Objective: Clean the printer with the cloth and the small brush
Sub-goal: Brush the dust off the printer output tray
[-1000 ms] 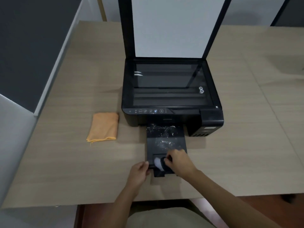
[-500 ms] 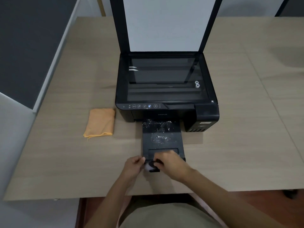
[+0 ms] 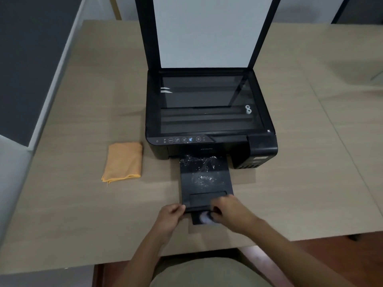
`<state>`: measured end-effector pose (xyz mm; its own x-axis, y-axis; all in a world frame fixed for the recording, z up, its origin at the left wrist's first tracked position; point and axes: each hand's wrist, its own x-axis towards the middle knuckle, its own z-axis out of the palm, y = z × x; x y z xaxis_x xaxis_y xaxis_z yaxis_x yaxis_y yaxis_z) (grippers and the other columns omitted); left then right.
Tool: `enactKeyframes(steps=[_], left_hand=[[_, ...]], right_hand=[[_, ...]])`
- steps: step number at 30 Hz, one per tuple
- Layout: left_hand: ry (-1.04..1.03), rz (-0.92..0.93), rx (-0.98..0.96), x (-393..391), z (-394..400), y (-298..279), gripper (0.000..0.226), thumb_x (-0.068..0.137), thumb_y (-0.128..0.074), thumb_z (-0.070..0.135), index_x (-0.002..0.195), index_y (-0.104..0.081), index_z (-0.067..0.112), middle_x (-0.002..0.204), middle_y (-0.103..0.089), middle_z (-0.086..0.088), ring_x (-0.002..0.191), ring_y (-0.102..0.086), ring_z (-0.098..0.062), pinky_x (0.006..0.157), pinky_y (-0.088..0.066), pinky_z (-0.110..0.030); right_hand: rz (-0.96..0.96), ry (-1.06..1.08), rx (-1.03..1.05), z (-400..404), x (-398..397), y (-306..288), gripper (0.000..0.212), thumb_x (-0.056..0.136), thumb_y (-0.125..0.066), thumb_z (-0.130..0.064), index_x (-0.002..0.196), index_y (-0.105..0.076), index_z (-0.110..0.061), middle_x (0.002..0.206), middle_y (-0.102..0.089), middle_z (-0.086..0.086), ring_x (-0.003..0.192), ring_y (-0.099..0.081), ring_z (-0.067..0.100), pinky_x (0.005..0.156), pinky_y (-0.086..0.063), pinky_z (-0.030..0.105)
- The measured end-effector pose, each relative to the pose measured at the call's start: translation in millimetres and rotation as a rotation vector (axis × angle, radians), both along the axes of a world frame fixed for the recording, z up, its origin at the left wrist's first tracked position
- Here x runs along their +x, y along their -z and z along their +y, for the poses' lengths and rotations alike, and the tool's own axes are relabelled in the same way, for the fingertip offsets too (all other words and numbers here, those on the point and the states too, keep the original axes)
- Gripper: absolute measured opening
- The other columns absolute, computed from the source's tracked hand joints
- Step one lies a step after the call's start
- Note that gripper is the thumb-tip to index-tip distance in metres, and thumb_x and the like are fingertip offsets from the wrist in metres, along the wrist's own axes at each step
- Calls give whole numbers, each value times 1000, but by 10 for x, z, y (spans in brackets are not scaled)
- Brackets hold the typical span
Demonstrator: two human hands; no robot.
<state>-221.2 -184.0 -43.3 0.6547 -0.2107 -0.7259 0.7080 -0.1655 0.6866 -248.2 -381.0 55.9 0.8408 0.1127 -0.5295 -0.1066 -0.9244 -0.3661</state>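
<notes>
A black printer [image 3: 209, 112] stands on the table with its scanner lid [image 3: 204, 32] raised upright. Its output tray [image 3: 205, 179] is pulled out toward me and carries white dust and crumbs. My left hand [image 3: 171, 216] pinches the tray's near left corner. My right hand [image 3: 229, 212] grips a small brush [image 3: 205, 218] with whitish bristles at the tray's front flap. A folded orange cloth [image 3: 123, 161] lies on the table left of the printer, untouched.
The wooden table [image 3: 83, 204] runs wide on both sides of the printer. A grey partition panel [image 3: 31, 69] stands along the left edge. Two small white rings [image 3: 248, 109] sit on the scanner glass at right. The table's near edge is just below my hands.
The brush and my right hand have slid toward me, from on the tray's end to its front flap. My left hand stays at the tray's corner. The view has shifted slightly.
</notes>
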Motion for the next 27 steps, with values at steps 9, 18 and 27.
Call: enactKeyframes(steps=[9,18,27], left_hand=[[26,-43,29,-12,-11,31,20,95,-57,12,98,-68,-3,86,-62,-6,83,-54,-15,80,-44,-28],[78,-78,55,-11,-10,26,19,96,-55,13,96,-66,-3,80,-56,-4,75,-48,-13,67,-40,-21],[18,-30,30,-2,-24,41,19,94,-57,13,104,-68,0,92,-64,-7,89,-55,-18,84,-44,-32]], right_hand=[[-10,52,-187,-441,169,-102,19,89,-53,-17,86,-64,-3,87,-66,13,86,-62,31,68,-44,32],[28,101,-210,-394,261,-55,18,89,-53,-20,84,-59,-4,95,-68,18,93,-60,32,71,-46,33],[-78,225,-210,-402,281,-42,30,91,-53,-20,63,-44,-14,75,-59,12,73,-57,27,61,-38,30]])
